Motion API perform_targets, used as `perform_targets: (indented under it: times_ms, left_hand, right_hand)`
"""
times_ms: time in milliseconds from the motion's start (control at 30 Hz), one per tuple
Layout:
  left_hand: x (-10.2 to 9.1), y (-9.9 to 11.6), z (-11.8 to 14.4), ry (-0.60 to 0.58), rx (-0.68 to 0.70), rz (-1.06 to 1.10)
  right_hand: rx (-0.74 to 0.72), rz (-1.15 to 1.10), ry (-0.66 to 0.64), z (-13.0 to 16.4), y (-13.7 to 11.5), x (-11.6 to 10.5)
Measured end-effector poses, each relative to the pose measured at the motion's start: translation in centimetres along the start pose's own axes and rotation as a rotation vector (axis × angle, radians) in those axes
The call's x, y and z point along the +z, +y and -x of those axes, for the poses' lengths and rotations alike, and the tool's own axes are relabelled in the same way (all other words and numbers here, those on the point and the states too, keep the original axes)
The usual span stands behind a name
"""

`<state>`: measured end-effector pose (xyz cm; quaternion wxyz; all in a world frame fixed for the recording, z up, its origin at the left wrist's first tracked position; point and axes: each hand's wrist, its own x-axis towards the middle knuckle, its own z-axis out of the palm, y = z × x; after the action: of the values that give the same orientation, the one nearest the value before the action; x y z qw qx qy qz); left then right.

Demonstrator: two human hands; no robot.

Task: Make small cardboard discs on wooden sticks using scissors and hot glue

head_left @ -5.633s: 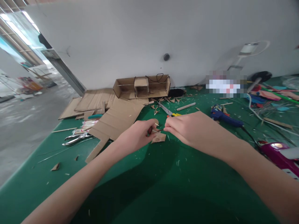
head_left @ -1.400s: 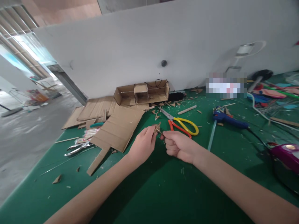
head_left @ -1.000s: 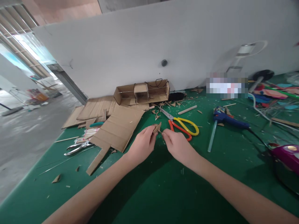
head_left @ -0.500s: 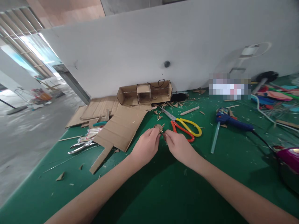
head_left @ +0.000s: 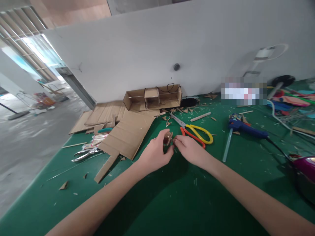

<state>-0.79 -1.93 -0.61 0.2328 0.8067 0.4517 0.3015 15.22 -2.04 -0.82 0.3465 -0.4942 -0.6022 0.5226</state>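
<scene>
A small round cardboard piece (head_left: 168, 138) is between my two hands, above the green table. My left hand (head_left: 155, 152) curls around it, fingers behind and thumb lower down, a gap showing between thumb and forefinger. My right hand (head_left: 188, 149) is closed in a pinch at the right edge of this piece; its fingertips partly hide what they grip. Just beyond my right hand lie scissors (head_left: 185, 126) with one yellow and one red handle, blades pointing away to the left.
A cardboard box frame (head_left: 133, 101) stands against the white wall. Cardboard sheets (head_left: 130, 131) and pliers (head_left: 86, 154) lie to the left. On the right are a blue glue gun (head_left: 248, 128) with a clear stick, its cord, and a shiny magenta object (head_left: 306, 165). Scraps litter the table.
My left hand has opened its grip somewhat, the thumb dropping away from the forefinger, so more of the round piece shows. My right hand stays pinched in nearly the same place.
</scene>
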Motion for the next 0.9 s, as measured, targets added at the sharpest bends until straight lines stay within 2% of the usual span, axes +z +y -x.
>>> perform_targets:
  times_ms: [100,167,300,433,500,667,733,800,900]
  left_hand:
    - [-0.9,0.3,-0.5,-0.063,-0.127,0.337]
    - [-1.7,0.6,-0.9,-0.123,-0.153,0.426]
    - [-2.8,0.9,-1.4,-0.208,-0.078,0.422]
    - [-3.5,0.9,-1.5,-0.251,-0.072,0.375]
    - [-3.8,0.9,-1.4,-0.284,-0.047,0.336]
    - [-4.1,1.3,-1.0,-0.325,0.118,0.253]
    - [-4.1,1.3,-1.0,-0.279,0.146,0.231]
    - [-4.4,0.9,-1.2,-0.232,0.113,0.232]
    - [-5.6,-0.2,-1.7,-0.137,-0.025,0.289]
  right_hand:
    - [-0.200,0.390,0.099,0.5,-0.4,0.0]
    - [-0.293,0.564,0.098,0.8,-0.5,0.0]
    - [-0.373,0.609,0.087,1.0,-0.4,0.1]
    - [-0.358,0.554,0.043,0.9,-0.4,-0.1]
    - [-0.270,0.374,-0.057,0.7,-0.5,-0.4]
    - [0.265,-0.317,-0.435,0.5,-0.5,-1.3]
    - [0.313,-0.411,-0.481,0.5,-0.5,-1.4]
    - [0.214,-0.289,-0.402,0.7,-0.7,-1.4]
    - [-0.101,0.228,-0.140,0.9,-0.9,-1.7]
